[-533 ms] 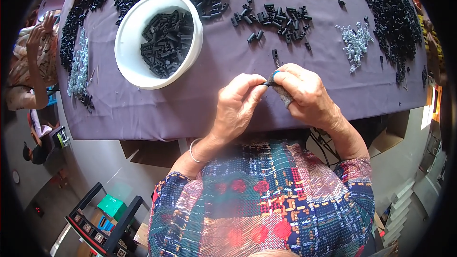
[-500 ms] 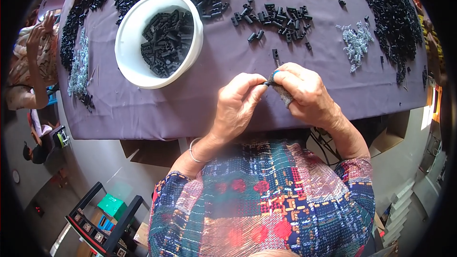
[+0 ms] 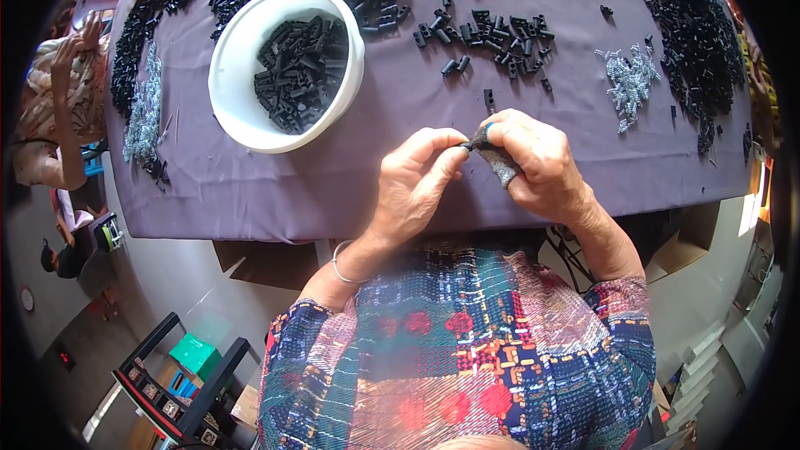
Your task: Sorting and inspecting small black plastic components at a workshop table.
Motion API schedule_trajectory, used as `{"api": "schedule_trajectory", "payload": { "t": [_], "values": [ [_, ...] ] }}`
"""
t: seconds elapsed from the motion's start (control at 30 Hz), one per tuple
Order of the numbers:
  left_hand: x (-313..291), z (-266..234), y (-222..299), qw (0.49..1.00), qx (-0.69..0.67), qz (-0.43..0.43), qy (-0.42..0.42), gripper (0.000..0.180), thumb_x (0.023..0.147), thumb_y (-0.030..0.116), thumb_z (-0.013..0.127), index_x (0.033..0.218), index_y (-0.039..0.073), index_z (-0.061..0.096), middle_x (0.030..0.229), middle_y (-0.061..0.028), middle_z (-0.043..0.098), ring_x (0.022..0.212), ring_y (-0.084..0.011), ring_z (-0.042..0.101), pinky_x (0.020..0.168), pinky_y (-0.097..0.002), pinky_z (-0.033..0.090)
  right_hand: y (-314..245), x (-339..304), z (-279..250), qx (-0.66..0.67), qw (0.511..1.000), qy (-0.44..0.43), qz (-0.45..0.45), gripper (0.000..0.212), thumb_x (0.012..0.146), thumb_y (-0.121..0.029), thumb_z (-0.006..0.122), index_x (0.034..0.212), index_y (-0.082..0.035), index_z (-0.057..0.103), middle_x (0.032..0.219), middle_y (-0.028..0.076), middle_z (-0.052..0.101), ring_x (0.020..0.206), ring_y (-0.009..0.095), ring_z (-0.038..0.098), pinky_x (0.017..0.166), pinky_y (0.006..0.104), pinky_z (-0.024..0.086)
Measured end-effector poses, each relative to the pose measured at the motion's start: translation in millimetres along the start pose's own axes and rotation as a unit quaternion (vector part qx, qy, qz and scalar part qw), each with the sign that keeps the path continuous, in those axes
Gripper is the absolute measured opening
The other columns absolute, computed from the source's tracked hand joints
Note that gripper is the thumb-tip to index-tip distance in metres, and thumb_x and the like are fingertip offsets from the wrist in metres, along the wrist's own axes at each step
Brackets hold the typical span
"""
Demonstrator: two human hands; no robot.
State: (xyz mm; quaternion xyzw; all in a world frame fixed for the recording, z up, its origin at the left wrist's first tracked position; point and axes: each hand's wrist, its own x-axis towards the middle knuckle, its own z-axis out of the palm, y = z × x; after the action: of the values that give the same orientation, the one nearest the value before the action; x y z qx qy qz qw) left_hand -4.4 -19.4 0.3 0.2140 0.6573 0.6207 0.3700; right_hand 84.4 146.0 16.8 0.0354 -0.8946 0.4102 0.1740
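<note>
Shifted view slightly, putting white plastic tub (image 3: pixel 233 75) farther right. Pinching small black part (image 3: pixel 462 145) with left hand (image 3: pixel 413 173); gripping grey cloth (image 3: pixel 499 165) in right hand (image 3: pixel 535 154).

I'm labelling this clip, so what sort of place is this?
Probably an indoor workroom: a cloth-covered table bears heaps of small black parts, a white tub holding more, and piles of silvery pieces.
</note>
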Motion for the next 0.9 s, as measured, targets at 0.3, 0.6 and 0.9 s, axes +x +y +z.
{"api": "schedule_trajectory", "payload": {
  "t": [0.3, 0.6, 0.9],
  "values": [
    [4, 3, -7, 0.998, 0.009, 0.053, 0.021, 0.013, 0.088, 0.004, 0.062, 0.099, -0.002, 0.062, 0.083, -0.0035, 0.061, 0.069, -0.0082, 0.058, 0.063, -0.0216, 0.049, 4, 0, 6, 0.018, 1.0, 0.012, 0.02, 0.035, 0.054, 0.007, 0.055, 0.088, 0.003, 0.052, 0.083, 0.018, 0.056, 0.079, 0.039, 0.057, 0.069, 0.0415, 0.049],
    [6, 6, -2, 0.998, -0.033, 0.013, 0.044, 0.014, 0.089, 0.005, 0.061, 0.101, -0.002, 0.062, 0.084, -0.0022, 0.061, 0.07, -0.0075, 0.058, 0.064, -0.0205, 0.049, 6, 6, 8, 0.029, 0.999, 0.012, 0.015, 0.033, 0.062, 0.007, 0.06, 0.094, 0.004, 0.052, 0.085, 0.018, 0.056, 0.076, 0.038, 0.057, 0.066, 0.0398, 0.049],
    [12, 2, 6, 0.942, -0.316, -0.108, 0.006, 0.017, 0.089, 0.009, 0.061, 0.104, 0.001, 0.062, 0.093, -0.0091, 0.067, 0.079, -0.0128, 0.063, 0.07, -0.0244, 0.052, -7, 0, 16, -0.094, 0.992, 0.082, 0.03, 0.05, 0.065, -0.01, 0.074, 0.107, 0.006, 0.052, 0.095, 0.02, 0.059, 0.086, 0.037, 0.06, 0.074, 0.0401, 0.052]
  ]
}}
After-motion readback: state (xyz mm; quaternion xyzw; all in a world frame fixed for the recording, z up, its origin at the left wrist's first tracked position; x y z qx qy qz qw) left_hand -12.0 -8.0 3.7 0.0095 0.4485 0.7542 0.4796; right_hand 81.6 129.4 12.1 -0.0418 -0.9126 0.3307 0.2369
